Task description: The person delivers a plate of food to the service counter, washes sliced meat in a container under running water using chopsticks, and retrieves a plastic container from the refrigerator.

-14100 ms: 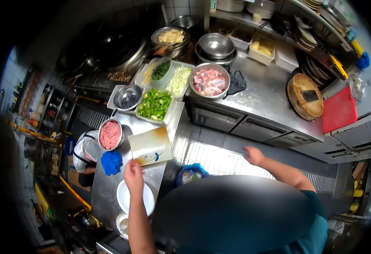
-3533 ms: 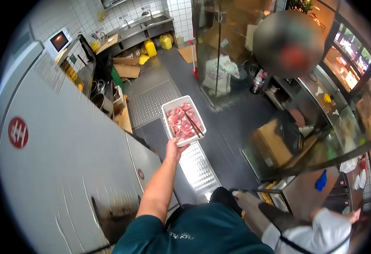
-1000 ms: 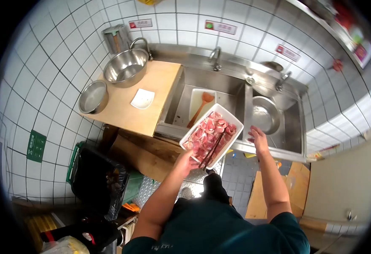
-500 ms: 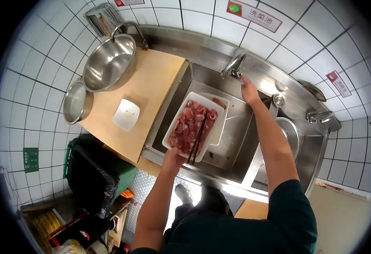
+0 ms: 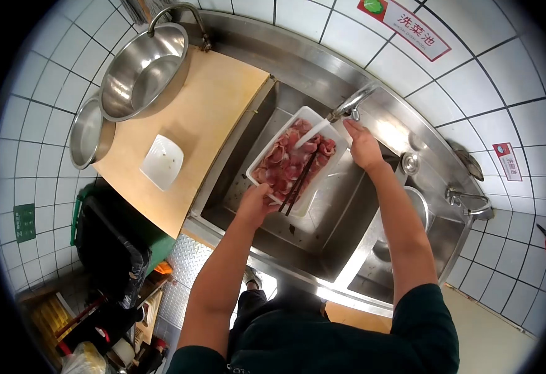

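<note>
Slices of raw meat fill a white plastic tray over the sink basin. My left hand grips its near left corner, thumb over the rim. Dark chopsticks lie on the meat, their ends sticking out past the near rim. Water streams from the faucet onto the meat. My right hand is just below the faucet, beside the tray's right far corner, fingers extended and holding nothing; whether it touches the rim I cannot tell. Part of another pale tray shows underneath.
Left of the sink, a wooden board bears a small white dish, a large steel bowl and a smaller steel bowl. A second basin with a round metal bowl lies right. A black-lined bin stands lower left.
Water now runs from the faucet. My left hand has moved the meat tray away from me, under the stream. My right hand has come off the faucet handle. The view has shifted.
</note>
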Demonstrator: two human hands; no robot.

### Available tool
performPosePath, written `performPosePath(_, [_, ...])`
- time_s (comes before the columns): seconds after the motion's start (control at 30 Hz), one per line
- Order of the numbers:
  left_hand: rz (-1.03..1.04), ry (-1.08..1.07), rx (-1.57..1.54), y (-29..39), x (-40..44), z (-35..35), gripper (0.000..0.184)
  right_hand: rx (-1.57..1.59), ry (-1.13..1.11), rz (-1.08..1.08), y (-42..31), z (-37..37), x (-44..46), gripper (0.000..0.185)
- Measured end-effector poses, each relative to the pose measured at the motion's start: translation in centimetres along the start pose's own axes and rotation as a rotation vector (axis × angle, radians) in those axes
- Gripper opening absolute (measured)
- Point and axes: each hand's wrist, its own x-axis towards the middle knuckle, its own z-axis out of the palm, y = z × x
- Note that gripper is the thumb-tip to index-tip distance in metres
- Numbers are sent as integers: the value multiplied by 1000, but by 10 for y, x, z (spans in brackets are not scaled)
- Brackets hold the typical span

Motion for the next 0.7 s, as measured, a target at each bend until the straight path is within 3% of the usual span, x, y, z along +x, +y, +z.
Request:
performPosePath(0.07, [-8,8,19,2,-1,6,17,-39,-14,-29,1,-2,-1,64])
performPosePath(0.27, [-11,-5,36,-2,3,13,14,-38,-59,-27,4,-4,-3,63])
performPosePath(0.47, [-24,-38,35,-8,16,12,15,-9,55,-108,-34,-16,-19,41])
performPosePath(0.53, [-20,-33,38,-9,19,15,16,62,-12,-352,-62,-5,-35,30])
performPosePath(0.6, [-21,-30,50,-9,22,18,18,129,-242,-477,-101,-8,-46,26])
performPosePath(0.7, [-28,-37,98,-5,20,23,22,156,-300,-537,-124,9,-62,25])
